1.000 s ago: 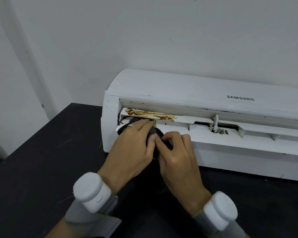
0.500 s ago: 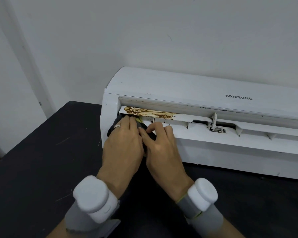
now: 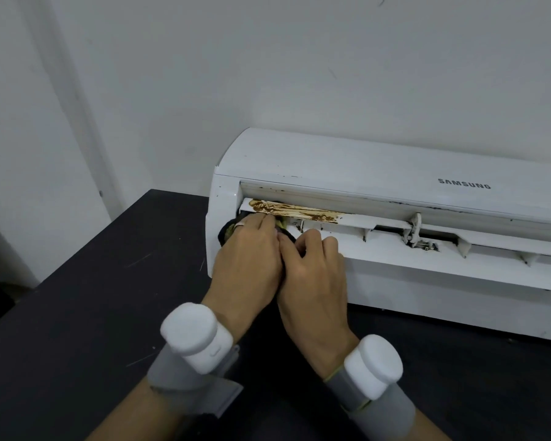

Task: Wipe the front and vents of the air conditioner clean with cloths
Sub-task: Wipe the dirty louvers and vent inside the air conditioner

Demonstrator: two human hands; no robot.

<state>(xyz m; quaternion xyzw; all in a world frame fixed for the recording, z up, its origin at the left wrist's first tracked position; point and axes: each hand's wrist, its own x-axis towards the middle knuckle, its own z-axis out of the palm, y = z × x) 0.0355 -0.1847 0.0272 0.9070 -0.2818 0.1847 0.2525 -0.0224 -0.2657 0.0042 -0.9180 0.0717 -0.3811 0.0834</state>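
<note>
Both hands have slid left along the vent (image 3: 392,226) since a second ago, so the cloth (image 3: 226,233) now sits bunched at the vent's far-left end, just under the flap (image 3: 358,218). My left hand (image 3: 245,262) lies over it with fingers (image 3: 261,223) fairly straight, pressing it into the slot. My right hand (image 3: 312,278) touches the left one, its fingers (image 3: 313,239) curled, and seems to pinch the cloth's near edge, though the contact is hidden. The brown smear (image 3: 295,209) on the flap looks no smaller than before. I judge this pass cleaned the slot beneath it, not the stain itself, so most of the job is still ahead. The unit (image 3: 395,163) lies on a dark table (image 3: 77,281) against the wall (image 3: 268,74). Grime also speckles the upper lip and the vent's middle, further right.
</note>
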